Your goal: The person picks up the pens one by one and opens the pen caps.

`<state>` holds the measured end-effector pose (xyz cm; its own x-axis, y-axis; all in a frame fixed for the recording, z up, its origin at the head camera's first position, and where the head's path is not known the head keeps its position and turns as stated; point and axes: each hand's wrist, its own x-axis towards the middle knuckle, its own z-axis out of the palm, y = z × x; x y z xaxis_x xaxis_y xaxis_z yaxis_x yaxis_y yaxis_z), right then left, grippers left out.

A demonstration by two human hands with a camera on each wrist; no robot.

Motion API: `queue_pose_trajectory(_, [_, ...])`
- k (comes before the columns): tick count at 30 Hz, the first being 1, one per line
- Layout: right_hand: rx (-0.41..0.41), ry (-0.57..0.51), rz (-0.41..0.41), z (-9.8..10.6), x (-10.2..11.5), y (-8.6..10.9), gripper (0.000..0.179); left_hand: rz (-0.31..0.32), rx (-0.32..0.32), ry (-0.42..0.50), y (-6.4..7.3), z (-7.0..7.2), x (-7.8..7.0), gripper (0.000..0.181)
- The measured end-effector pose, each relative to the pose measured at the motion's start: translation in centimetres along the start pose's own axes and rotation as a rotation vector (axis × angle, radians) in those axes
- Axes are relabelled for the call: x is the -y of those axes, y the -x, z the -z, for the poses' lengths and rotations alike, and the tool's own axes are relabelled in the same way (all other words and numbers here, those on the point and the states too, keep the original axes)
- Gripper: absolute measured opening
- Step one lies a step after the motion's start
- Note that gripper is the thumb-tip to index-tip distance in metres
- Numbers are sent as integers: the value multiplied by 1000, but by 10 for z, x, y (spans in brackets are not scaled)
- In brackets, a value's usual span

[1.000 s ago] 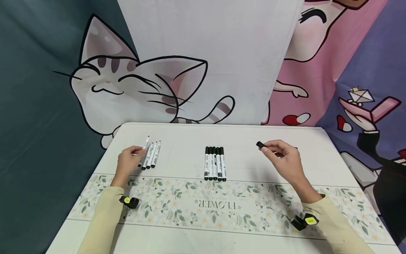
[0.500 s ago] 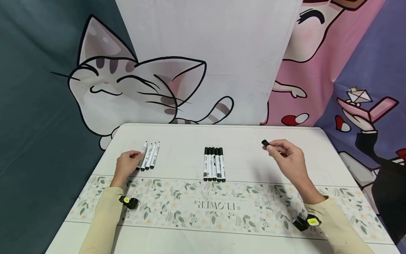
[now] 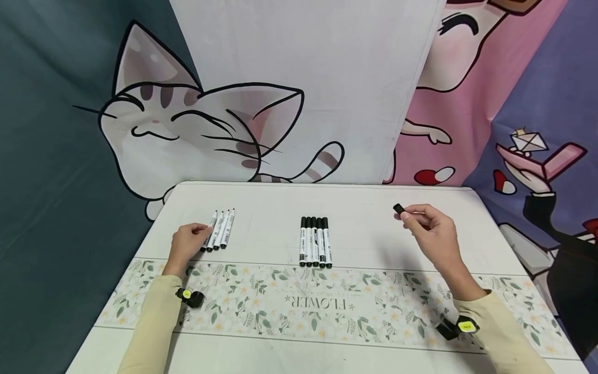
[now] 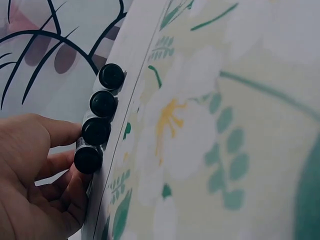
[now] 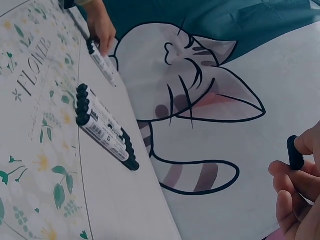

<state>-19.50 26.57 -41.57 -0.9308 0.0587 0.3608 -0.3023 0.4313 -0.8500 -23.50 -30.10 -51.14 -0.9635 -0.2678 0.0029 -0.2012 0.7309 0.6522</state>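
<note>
At the left of the table, my left hand (image 3: 188, 243) holds the leftmost of several uncapped markers (image 3: 228, 228), which lie side by side with bare tips pointing away. In the left wrist view, thumb and fingers close on the outer marker (image 4: 88, 160), seen from its black end. On the right, my right hand (image 3: 432, 234) pinches a small black marker cap (image 3: 398, 209) above the table; the right wrist view shows the cap (image 5: 295, 153) between thumb and fingers. Between the hands lies a row of several capped markers (image 3: 315, 241), black caps facing away.
The white table (image 3: 271, 208) has a floral strip (image 3: 252, 296) printed with "FLOWER" across it. Behind the far edge hangs a cartoon cat backdrop (image 3: 280, 52). What lies behind my right hand is hidden.
My left hand has lowered the leftmost marker, which stood tilted, into line with the others. My right hand has shifted a little to the right, carrying the cap.
</note>
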Motion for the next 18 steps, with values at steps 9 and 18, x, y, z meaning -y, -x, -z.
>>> queue_pose_trajectory(9, [-32, 28, -13, 8, -4, -3, 21, 9, 34, 17, 0, 2, 0, 44])
queue_pose_trajectory(18, [-85, 108, -40, 20, -13, -7, 24, -40, -91, 73, 5, -1, -3, 44])
